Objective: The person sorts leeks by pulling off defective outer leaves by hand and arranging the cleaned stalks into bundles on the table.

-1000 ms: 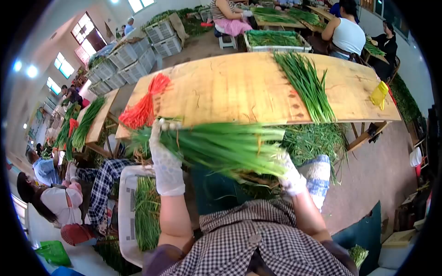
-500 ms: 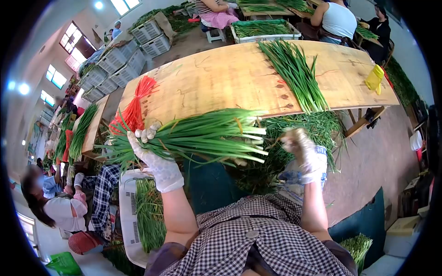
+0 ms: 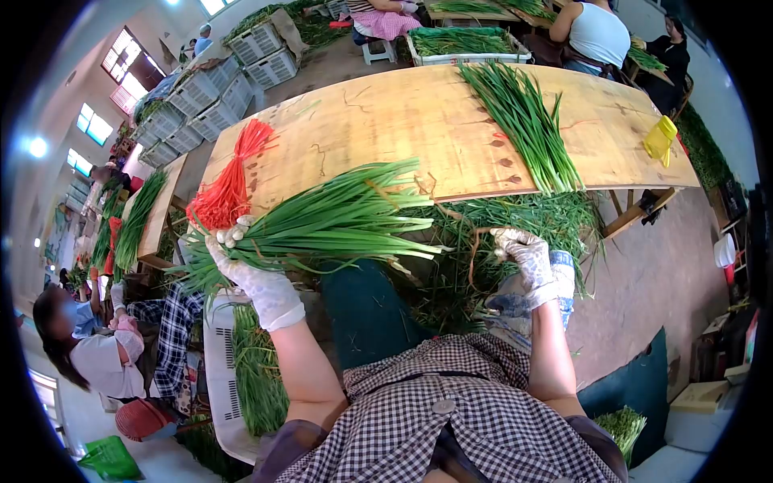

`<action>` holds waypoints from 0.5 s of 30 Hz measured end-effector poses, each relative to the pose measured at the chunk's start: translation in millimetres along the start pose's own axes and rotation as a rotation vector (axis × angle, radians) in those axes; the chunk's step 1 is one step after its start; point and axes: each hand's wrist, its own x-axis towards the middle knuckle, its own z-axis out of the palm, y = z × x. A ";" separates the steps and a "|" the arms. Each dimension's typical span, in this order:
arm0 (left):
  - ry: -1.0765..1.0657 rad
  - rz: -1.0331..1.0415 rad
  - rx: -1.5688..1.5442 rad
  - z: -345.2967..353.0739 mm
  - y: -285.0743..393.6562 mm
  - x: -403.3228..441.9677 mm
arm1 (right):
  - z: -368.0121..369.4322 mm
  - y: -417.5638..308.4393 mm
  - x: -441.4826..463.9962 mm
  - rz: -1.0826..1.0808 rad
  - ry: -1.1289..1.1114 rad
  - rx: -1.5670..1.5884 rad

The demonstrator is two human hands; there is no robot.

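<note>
My gloved left hand (image 3: 256, 288) is wrapped round a thick bunch of garlic chives (image 3: 330, 217) near its leafy end, over the table's front edge. The bunch's pale cut ends point right. To the right, apart from the bunch, my gloved right hand (image 3: 525, 262) is closed in a pinch on a thin brown withered leaf (image 3: 474, 262) that dangles from its fingers. A second bunch of chives (image 3: 527, 129) lies on the wooden table (image 3: 362, 121). Red plastic ties (image 3: 233, 185) lie on the table's left end, behind my left hand.
A heap of loose leaves (image 3: 547, 217) lies under the table's front edge. A white crate (image 3: 221, 370) with greens stands left of my lap. A yellow bottle (image 3: 660, 138) is on the table's right end. Co-workers sit at left and beyond the table.
My left hand and the bunch have moved slightly left, and the bunch's cut ends have drawn back from my right hand. The brown leaf now hangs clearly from my right fingers.
</note>
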 end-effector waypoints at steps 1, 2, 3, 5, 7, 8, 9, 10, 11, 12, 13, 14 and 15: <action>-0.008 -0.006 0.009 -7.1 0.6 2.7 | 1.7 -0.7 0.4 0.000 0.002 -0.003; 0.084 -0.033 -0.013 1.1 -1.6 -4.2 | 15.9 -15.3 -5.9 0.023 -0.063 0.034; 0.089 -0.039 -0.010 -1.9 -3.6 -6.9 | 32.4 -29.0 -13.0 0.049 -0.126 0.073; 0.071 -0.107 0.016 -12.9 -10.0 -7.9 | 62.9 -37.5 -9.6 -0.156 -0.232 0.038; 0.061 -0.146 0.020 -18.3 -14.6 -12.5 | 88.9 -44.4 -10.4 -0.145 -0.262 0.162; 0.128 -0.186 0.063 -9.8 -20.3 -22.2 | 94.1 -41.9 -5.6 -0.148 -0.319 0.090; 0.196 -0.224 0.107 -5.6 -22.9 -27.3 | 99.4 -40.5 -2.7 -0.150 -0.377 0.018; 0.195 -0.248 0.116 -15.0 -22.1 -23.4 | 103.3 -39.6 -3.9 -0.157 -0.396 0.046; 0.199 -0.244 0.116 -16.8 -19.6 -21.9 | 103.3 -43.6 -7.2 -0.155 -0.400 0.045; 0.203 -0.211 0.111 -18.7 -17.8 -20.7 | 100.7 -48.0 -10.5 -0.099 -0.314 0.143; 0.207 -0.179 0.104 -20.1 -15.8 -18.5 | 96.0 -50.6 -11.3 -0.045 -0.226 0.239; 0.208 -0.177 0.102 -21.7 -12.6 -14.7 | 78.4 -41.8 -1.4 -0.067 -0.233 0.402; 0.179 -0.161 0.057 -23.5 -7.7 -9.8 | 54.1 -26.8 14.6 -0.156 -0.271 0.507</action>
